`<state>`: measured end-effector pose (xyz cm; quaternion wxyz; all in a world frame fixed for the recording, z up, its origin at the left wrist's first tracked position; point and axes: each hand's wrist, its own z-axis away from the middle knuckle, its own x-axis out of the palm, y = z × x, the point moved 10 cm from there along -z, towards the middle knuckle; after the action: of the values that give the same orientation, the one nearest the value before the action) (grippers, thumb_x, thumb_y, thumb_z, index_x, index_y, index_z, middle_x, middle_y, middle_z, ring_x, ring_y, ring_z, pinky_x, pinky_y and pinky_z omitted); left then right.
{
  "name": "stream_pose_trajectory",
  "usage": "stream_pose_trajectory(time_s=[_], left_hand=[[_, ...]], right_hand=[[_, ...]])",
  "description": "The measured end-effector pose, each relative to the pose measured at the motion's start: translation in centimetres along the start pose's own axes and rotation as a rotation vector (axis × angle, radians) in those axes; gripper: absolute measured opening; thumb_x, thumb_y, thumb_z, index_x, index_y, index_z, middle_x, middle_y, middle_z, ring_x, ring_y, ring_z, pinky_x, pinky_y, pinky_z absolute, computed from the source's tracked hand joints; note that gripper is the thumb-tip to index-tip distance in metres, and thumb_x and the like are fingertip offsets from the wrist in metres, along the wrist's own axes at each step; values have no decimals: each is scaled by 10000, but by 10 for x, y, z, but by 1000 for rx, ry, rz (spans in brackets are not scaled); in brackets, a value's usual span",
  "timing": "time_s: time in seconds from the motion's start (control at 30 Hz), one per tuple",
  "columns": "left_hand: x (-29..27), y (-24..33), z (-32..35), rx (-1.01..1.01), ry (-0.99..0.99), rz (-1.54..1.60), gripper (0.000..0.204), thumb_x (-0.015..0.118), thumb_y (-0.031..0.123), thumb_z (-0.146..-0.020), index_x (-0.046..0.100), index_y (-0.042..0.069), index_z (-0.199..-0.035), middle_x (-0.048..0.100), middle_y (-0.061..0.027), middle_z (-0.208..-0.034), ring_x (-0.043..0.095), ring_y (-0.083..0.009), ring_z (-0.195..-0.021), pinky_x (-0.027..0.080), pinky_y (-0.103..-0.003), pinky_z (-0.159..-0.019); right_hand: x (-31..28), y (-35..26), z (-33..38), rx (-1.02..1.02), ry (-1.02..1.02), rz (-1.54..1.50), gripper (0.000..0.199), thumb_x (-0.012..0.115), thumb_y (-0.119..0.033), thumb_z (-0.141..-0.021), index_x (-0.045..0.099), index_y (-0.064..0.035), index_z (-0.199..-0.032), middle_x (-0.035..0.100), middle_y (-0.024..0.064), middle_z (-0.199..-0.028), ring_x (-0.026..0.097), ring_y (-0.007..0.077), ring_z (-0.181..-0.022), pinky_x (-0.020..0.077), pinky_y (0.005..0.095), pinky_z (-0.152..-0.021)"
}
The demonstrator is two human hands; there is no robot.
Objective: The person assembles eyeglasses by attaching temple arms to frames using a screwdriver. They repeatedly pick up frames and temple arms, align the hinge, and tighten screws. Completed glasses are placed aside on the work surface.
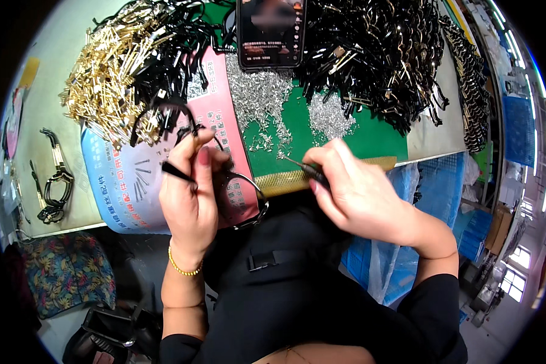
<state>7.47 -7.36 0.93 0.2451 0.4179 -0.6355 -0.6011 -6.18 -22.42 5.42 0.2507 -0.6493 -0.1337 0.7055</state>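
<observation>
My left hand is closed around a black eyeglass frame, whose curved rims stick out on both sides of the fingers. A dark temple arm juts from the same grip; its joint is hidden by my fingers. In my right hand a slim dark pointed tool is pinched between thumb and fingers. Its tip reaches the near edge of a scatter of tiny silver screws on the green mat. Whether a screw sits on the tip is too small to tell.
Gold and black temple arms are heaped at the left, with more black ones at the right. A phone stands at the back. A second silver pile lies right of centre. Assembled frames rest far left. Yellow mesh edges the mat.
</observation>
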Motion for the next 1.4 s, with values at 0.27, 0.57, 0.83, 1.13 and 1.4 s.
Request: stream_pose_trajectory(time_s=[0.27, 0.57, 0.83, 1.13, 1.4], left_hand=[[43, 35, -9, 326, -362, -452, 202, 602, -17, -897, 640, 40, -1086, 695, -49, -885, 544, -264, -797, 389, -387, -778], [-9, 12, -17, 63, 34, 105, 125, 513, 75, -1070, 593, -15, -1106, 689, -134, -1136, 662, -140, -868, 537, -265, -739], [-6, -16, -36, -288, -104, 170, 144, 546, 46, -1049, 575, -38, -1163, 672, -106, -1022, 696, -117, -701, 567, -221, -603], [11, -11, -16, -273, -279, 60, 53, 520, 29, -1054, 534, -7, -1090, 699, -107, -1083, 714, -107, -779, 553, -186, -576], [17, -2, -17, -199, -323, 19, 102, 502, 25, -1057, 579, -7, -1116, 713, -90, -1038, 699, -99, -764, 542, -183, -570]], right_hand=[[4, 6, -10, 61, -62, 278, 500, 621, -76, -879, 589, -231, -1354, 529, 124, -934, 659, 266, -766, 549, 374, -536], [6, 5, -14, 17, -84, 289, 578, 616, -73, -879, 559, -261, -1423, 527, 133, -927, 657, 264, -709, 542, 372, -522], [5, -3, -15, 6, -159, 212, 665, 622, -72, -868, 514, -281, -1490, 528, 128, -918, 662, 273, -691, 552, 388, -543], [19, -31, -31, -225, -154, 224, 615, 636, -70, -816, 590, -232, -1407, 591, 179, -1004, 682, 287, -727, 536, 374, -525], [21, -28, -34, -218, -159, 215, 578, 638, -61, -801, 628, -214, -1358, 584, 165, -965, 666, 272, -702, 523, 363, -515]])
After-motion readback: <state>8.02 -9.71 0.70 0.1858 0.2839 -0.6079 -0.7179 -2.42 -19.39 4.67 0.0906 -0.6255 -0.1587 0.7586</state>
